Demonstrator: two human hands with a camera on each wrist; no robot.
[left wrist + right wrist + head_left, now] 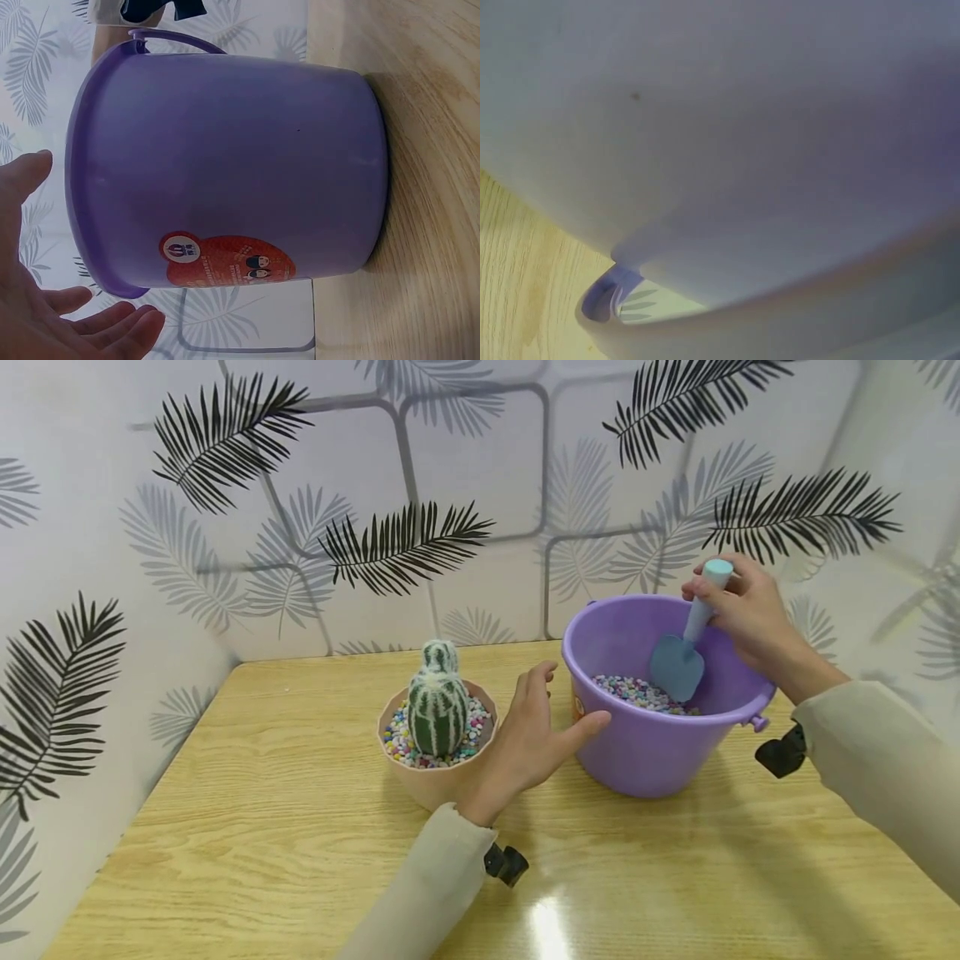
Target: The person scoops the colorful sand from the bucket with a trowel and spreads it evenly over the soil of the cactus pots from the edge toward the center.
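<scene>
My right hand (pixel 750 610) grips the handle of a small blue shovel (pixel 677 668) over the purple bucket (pixel 652 756). The shovel's blade points down inside, its tip at the multicoloured pebbles (pixel 630 691) on the bottom. My left hand (pixel 528 735) is spread between the bucket and a flowerpot (pixel 423 781), thumb and fingers apart, holding nothing. In the left wrist view its fingers (pixel 135 330) are near the bucket's rim; contact cannot be told. A knitted green-and-white cactus (pixel 437 718) stands upright in the pot among similar pebbles. The right wrist view shows mostly bucket wall (pixel 742 150).
Both containers stand on a wooden table (pixel 247 827) against a leaf-patterned wall (pixel 480 468). A red sticker (pixel 232 260) is on the bucket's side. The bucket's handle (pixel 180 36) hangs at its rim.
</scene>
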